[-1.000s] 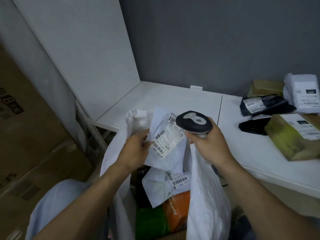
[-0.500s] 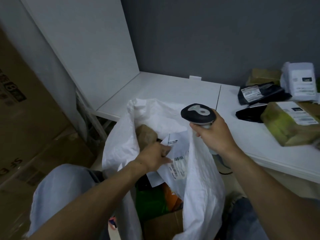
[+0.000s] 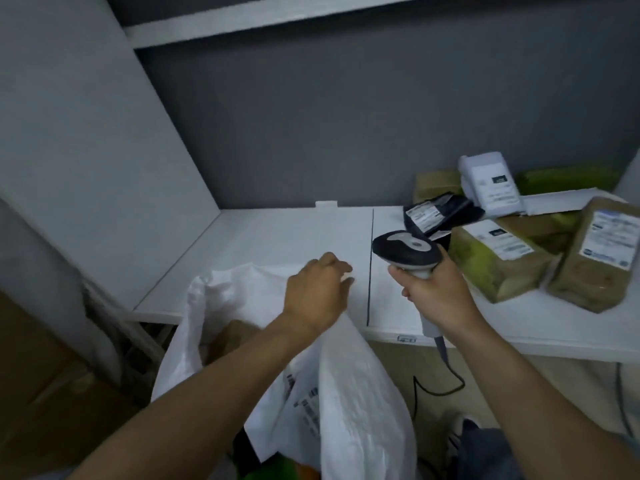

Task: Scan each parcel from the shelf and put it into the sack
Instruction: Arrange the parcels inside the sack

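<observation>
My left hand (image 3: 317,294) is empty, fingers loosely bent, above the far rim of the white woven sack (image 3: 360,410) and over the front of the white shelf (image 3: 277,237). Inside the sack lies a white labelled parcel (image 3: 304,407) beside a brown one (image 3: 230,337). My right hand (image 3: 433,292) grips the handle of the black and grey barcode scanner (image 3: 407,252), its head pointing left. On the shelf to the right lie parcels: a brown taped box (image 3: 495,261), a tall brown parcel (image 3: 595,258), a black bag (image 3: 440,213) and a white bag (image 3: 491,183).
The scanner's cable (image 3: 440,379) hangs down below the shelf edge. Cardboard boxes (image 3: 45,393) stand at the left on the floor. A white side panel (image 3: 86,133) closes the shelf on the left, and another shelf board (image 3: 277,19) runs above.
My left hand has let go of the white parcel inside the sack and risen out towards the shelf. The view has tilted up; my right hand keeps the scanner.
</observation>
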